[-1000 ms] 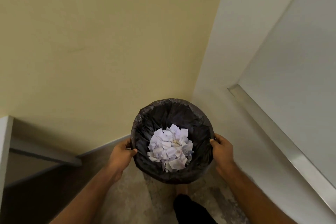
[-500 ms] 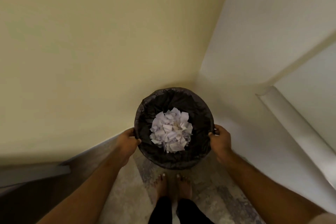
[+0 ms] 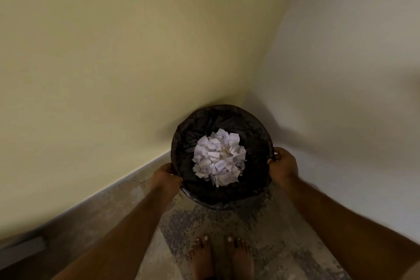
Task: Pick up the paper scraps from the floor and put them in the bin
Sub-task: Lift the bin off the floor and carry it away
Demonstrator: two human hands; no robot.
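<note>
We are gripping the bin (image 3: 221, 198) by its rim, left hand (image 3: 165, 176) curled at 9 o'clock, right hand (image 3: 283, 166) at 3, paper scraps (image 3: 219, 157) heaped inside; we are judging level, even hands best, since the yellow wall (image 3: 113, 52) and white wall (image 3: 341, 75) are crowding 12, leaving room only toward our feet (image 3: 221, 257) at 6
</note>
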